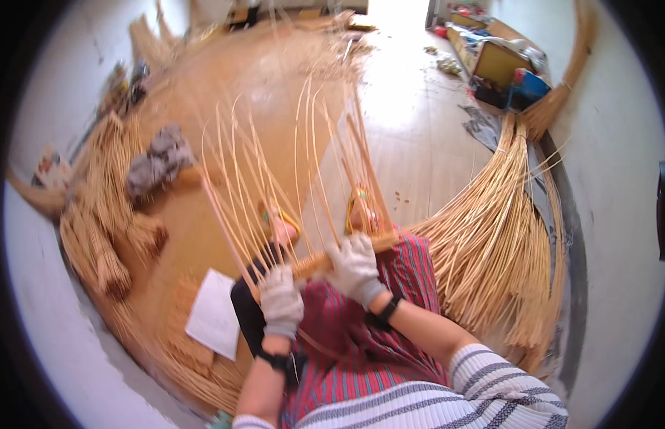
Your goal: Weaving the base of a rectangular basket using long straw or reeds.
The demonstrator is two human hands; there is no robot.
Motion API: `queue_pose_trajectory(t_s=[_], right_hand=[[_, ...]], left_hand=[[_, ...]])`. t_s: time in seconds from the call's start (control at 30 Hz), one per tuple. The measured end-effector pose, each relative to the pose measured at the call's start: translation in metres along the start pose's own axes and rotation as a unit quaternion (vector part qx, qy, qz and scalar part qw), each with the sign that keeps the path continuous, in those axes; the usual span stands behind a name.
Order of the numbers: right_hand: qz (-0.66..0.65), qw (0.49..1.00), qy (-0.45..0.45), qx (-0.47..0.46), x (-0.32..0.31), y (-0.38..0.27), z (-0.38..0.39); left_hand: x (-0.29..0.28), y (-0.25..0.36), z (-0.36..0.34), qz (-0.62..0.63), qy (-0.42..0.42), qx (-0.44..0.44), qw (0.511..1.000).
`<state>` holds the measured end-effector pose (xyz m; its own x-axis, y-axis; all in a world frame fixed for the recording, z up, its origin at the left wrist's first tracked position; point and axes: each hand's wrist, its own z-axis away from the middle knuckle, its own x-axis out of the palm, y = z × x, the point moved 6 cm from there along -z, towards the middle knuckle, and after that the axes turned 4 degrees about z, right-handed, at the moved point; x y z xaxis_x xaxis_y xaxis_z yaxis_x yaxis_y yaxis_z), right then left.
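Observation:
A partly woven wicker piece (312,266) lies across my lap, its narrow woven band toward me and long loose stakes fanning away over the floor. My left hand (280,299), in a whitish work glove, is closed round the left end of the band, beside the outer stake. My right hand (357,269), gloved the same way, is closed on the band right of its middle, fingers over the far edge. Any single strand between the fingers is too small to make out. A red striped cloth (347,343) covers my legs under the work.
To my right spreads a big sheaf of wicker rods (490,243). Tied bundles (96,243) and a grey cloth (159,161) lie on the left. A white paper sheet (214,314) rests by a woven panel (182,325). Boxes (500,64) stand at the far right wall.

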<state>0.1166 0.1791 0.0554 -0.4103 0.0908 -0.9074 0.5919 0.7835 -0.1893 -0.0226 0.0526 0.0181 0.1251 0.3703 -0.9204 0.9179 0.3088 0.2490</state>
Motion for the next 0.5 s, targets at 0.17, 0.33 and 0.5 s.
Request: queue_pose_trajectory(t_s=[0.17, 0.33, 0.5], right_hand=[[-0.072, 0.995, -0.02, -0.064, -0.019, -0.005, 0.076], [0.025, 0.99, -0.127, -0.061, -0.026, 0.009, 0.131], [0.05, 0.995, -0.078, -0.04, -0.018, 0.001, 0.137]], left_hand=[[-0.038, 0.013, 0.06, 0.056, -0.087, 0.056, 0.993], [-0.016, 0.038, 0.1, 0.124, -0.072, 0.058, 0.988], [-0.015, 0.037, 0.103, 0.152, -0.004, -0.015, 0.988]])
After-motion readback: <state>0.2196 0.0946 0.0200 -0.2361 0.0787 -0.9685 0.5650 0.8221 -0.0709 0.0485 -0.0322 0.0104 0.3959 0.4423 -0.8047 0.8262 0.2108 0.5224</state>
